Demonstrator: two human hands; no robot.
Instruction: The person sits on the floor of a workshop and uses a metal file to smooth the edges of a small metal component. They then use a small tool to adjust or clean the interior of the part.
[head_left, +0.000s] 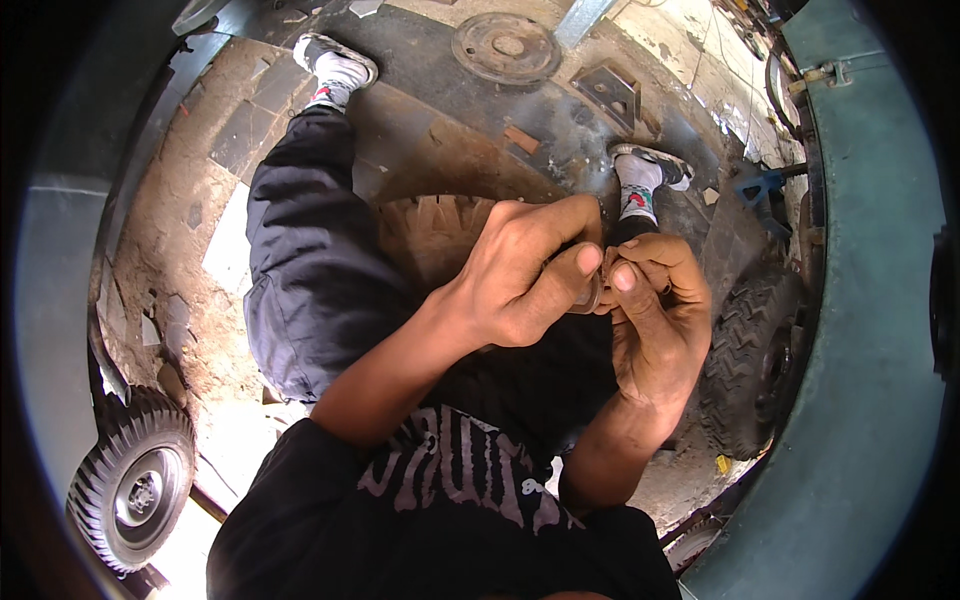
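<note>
My left hand is closed around a small, mostly hidden metal piece, its thumb raised over it. My right hand is pinched just to the right, its thumb and curled fingers on a small dark bit at the end of that piece; the fingertips of both hands nearly meet, and exactly what they grip is too small to make out. Behind and below my hands is a large dusty tyre, between my dark-trousered legs.
A round metal disc, an angled steel bracket and scraps lie on the dirty floor. A wheel stands lower left, another tyre right, near a blue metal tool. Grey-green vehicle panels border both sides.
</note>
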